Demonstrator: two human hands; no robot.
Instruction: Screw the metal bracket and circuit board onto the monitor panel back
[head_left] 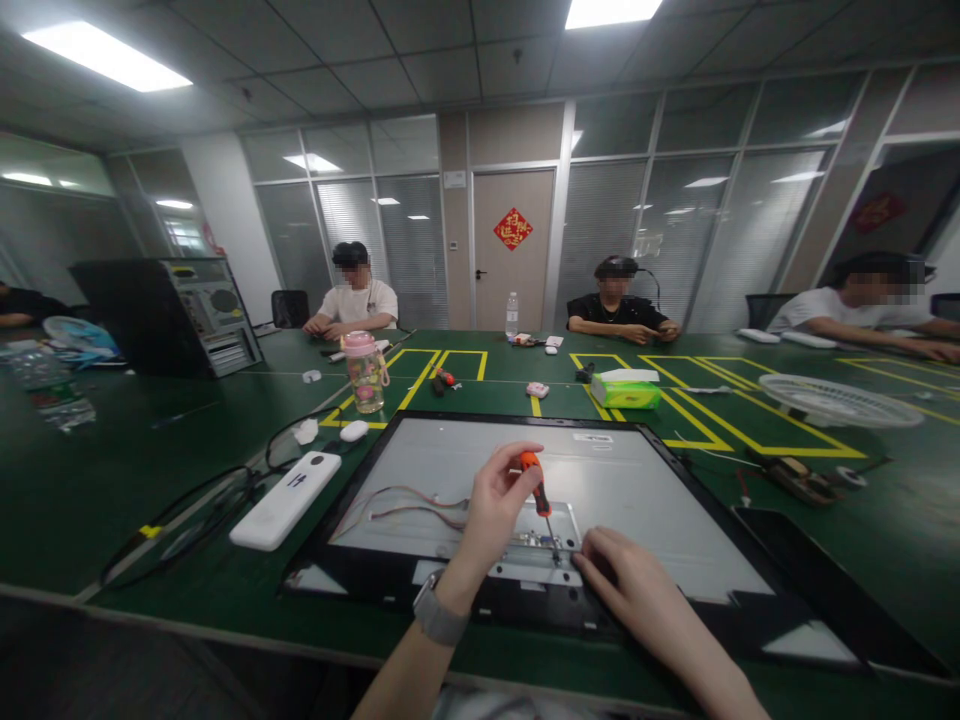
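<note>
A screwdriver (534, 478) with an orange and black handle is in my left hand (496, 500), gripped between thumb and fingers. Its shaft slants down, and the tip meets a small circuit board (546, 541) in a metal bracket (571, 520). That bracket sits on the back of a flat display panel (660, 500) lying on the table. At the bracket's right edge is my right hand (626, 575), fingers curled and closed close to the screwdriver's tip; what they hold, if anything, is hidden. Thin cables (420, 500) run left from the bracket across the panel.
Left of the panel lie a white power bank (286, 502) and a black cable (187, 520). Behind it stand a pink-lidded bottle (365, 375) and a green tissue pack (625, 389). A dark flat strip (832, 580) lies right. Several people sit around the table.
</note>
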